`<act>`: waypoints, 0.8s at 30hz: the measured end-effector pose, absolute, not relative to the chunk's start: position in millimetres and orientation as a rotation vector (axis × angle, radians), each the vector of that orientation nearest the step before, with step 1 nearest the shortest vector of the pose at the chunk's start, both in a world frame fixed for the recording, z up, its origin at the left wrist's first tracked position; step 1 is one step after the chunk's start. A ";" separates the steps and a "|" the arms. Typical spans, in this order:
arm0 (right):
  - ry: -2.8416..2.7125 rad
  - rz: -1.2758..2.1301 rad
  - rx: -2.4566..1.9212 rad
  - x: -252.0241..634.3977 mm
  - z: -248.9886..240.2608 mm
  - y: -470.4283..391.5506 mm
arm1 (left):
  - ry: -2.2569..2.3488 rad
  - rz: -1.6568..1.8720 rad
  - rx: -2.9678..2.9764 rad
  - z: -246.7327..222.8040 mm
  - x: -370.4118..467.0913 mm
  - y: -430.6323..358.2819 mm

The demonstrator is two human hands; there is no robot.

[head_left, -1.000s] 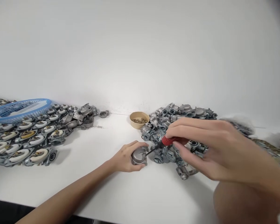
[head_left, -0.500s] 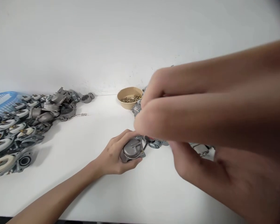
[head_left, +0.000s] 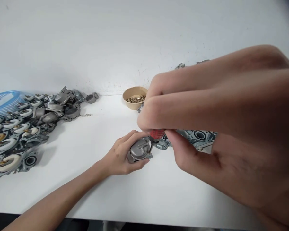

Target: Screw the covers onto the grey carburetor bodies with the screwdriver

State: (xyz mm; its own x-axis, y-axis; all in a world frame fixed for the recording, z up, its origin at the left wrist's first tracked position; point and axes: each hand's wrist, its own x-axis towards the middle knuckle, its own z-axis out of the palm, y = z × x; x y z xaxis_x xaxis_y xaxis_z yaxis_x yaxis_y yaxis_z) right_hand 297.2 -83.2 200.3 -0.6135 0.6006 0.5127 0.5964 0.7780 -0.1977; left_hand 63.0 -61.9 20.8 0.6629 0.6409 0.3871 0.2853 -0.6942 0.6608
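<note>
Head view: your silver-grey, dome-topped metal housing (head_left: pixel 139 149) sits near the middle of the white tabletop (head_left: pixel 106 197), dome upward.
Screwdriver: your red-handled screwdriver with a dark collar and thin metal shaft (head_left: pixel 157 134) slants down at the housing's right edge, by a corner of its flange; whether the tip sits in a screw is too small to tell.
Left hand: your left hand (head_left: pixel 120 155) reaches in from the lower left, fingers curved round the far side of the housing, thumb along the near side, gripping it firmly.
Right hand: your right hand (head_left: pixel 207 109) looms large from the right, above the screwdriver, knuckles bent, thumb underneath; fingers and thumb are closed on the red handle, partly hiding it.
Behind the right hand: grey metal bodies with round openings (head_left: pixel 199 135), mostly covered.
Bowl: beyond the housing, near the wall, a round tan bowl (head_left: pixel 133 106) holds small brass-coloured pieces (head_left: pixel 136 99).
Left side: rows of grey metal bodies topped with white rings (head_left: pixel 11 162), beside a heap of dull grey metal covers (head_left: pixel 55 107).
Far left: a blue plastic basket (head_left: pixel 14 95).
</note>
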 end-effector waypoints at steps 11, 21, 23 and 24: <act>-2.709 -0.274 -0.971 293.0 216.6 -99.3 | 0.738 0.820 2.342 19.7 61.7 -64.7; -2.498 -0.370 -0.603 297.8 193.2 -86.1 | 0.631 0.837 2.371 21.6 64.4 -60.8; -2.520 -0.366 -0.591 297.4 190.2 -84.5 | 0.602 0.859 2.374 23.3 64.8 -60.4; -2.530 -0.360 -0.592 297.1 190.0 -84.2 | 0.597 0.864 2.370 24.9 65.3 -60.3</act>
